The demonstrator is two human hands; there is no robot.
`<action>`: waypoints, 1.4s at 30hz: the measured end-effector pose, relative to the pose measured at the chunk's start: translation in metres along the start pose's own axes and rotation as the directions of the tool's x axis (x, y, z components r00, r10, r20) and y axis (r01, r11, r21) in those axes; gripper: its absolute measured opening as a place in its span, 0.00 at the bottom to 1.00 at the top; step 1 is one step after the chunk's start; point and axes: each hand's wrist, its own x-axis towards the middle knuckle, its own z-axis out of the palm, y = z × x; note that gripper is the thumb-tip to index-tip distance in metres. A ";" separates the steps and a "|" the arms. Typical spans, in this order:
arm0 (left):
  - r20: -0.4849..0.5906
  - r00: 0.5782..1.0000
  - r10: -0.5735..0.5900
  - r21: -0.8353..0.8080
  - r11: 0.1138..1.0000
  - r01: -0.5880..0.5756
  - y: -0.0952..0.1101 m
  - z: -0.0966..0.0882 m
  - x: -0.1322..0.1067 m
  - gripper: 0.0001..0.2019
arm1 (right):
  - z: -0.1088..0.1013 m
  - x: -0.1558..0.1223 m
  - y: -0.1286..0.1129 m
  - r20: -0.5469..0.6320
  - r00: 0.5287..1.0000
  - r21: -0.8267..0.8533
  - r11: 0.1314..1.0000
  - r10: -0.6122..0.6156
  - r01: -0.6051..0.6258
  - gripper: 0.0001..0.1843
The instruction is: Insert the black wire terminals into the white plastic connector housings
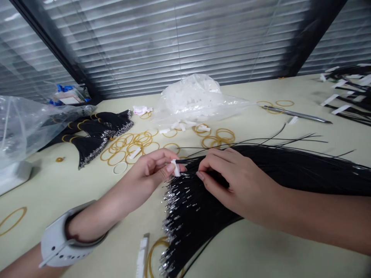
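Observation:
My left hand [150,172] pinches a small white plastic connector [175,167] between thumb and fingers, just above the table. My right hand [234,181] rests on a big fanned bundle of black wires [261,181] with metal terminal tips, its fingers pinched on a wire end next to the connector. The two hands nearly touch at the connector. A white band sits on my left wrist [62,241].
A clear bag of white connectors [194,100] lies behind, with loose yellow rubber bands [139,143] scattered around. Banded black wire bundles [95,133] lie at left beside a plastic bag [26,123]. A metal rod [295,114] and labelled wires [350,92] lie at right.

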 end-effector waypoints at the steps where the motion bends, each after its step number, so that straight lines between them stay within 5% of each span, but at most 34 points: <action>1: 0.004 1.000 0.010 0.008 1.000 -0.011 0.000 0.000 0.000 0.04 | 0.000 0.000 0.000 0.006 1.000 0.008 1.000 0.010 -0.010 0.06; 31: -0.010 1.000 -0.010 -0.026 1.000 0.010 0.001 0.005 0.001 0.03 | 0.000 0.001 0.003 0.064 0.997 -0.011 0.999 -0.051 0.052 0.09; 42: -0.062 0.998 0.019 0.152 0.988 -0.009 0.002 0.009 -0.005 0.07 | -0.001 0.003 -0.001 0.052 0.999 0.041 0.999 0.009 -0.011 0.08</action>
